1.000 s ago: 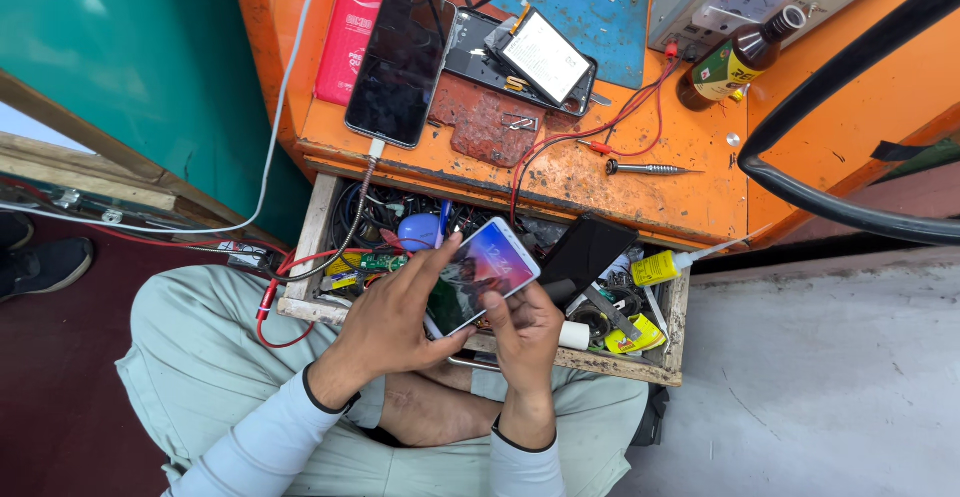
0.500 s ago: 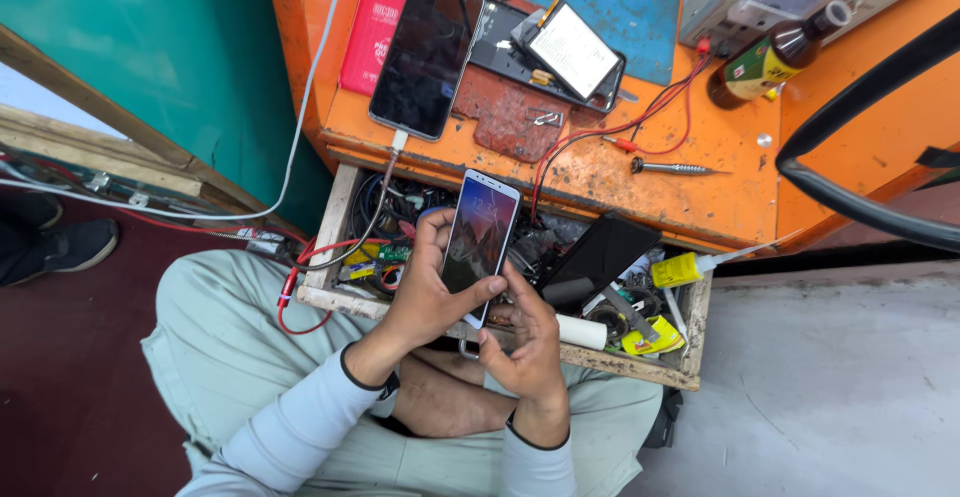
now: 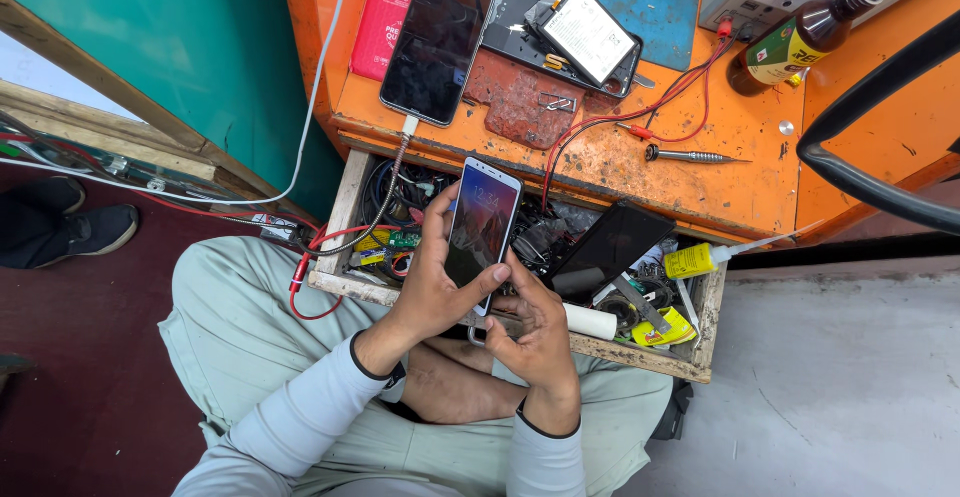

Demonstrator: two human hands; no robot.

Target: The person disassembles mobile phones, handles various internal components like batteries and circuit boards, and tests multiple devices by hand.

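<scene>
The left hand (image 3: 432, 292) wraps around a slim white-framed smartphone (image 3: 483, 222), thumb on one long edge and fingers curled over the other, holding it nearly upright above an open wooden drawer (image 3: 345, 212). Its glossy glass screen is lit with a reddish and blue picture. The right hand (image 3: 535, 332) sits just below, fingers bent in against the phone's lower end, closed loosely about that end.

The drawer is rough, unpainted wood, crammed with tangled cables, small parts, a flat black glass panel (image 3: 608, 249), a yellow plastic glue bottle (image 3: 700, 259) with a thin nozzle and a white cylinder (image 3: 588, 321).

Above it runs the orange desk (image 3: 620, 162), its paint scuffed and chipped. On it lies a large dark phone (image 3: 438, 37), smooth and unlit, with a braided cable plugged into its lower end, beside a red flat package (image 3: 385, 17). Near them are an opened phone (image 3: 575, 37) showing a white battery, a metal screwdriver (image 3: 690, 156), thin red wires and a brown glass bottle (image 3: 800, 39) lying tilted.
</scene>
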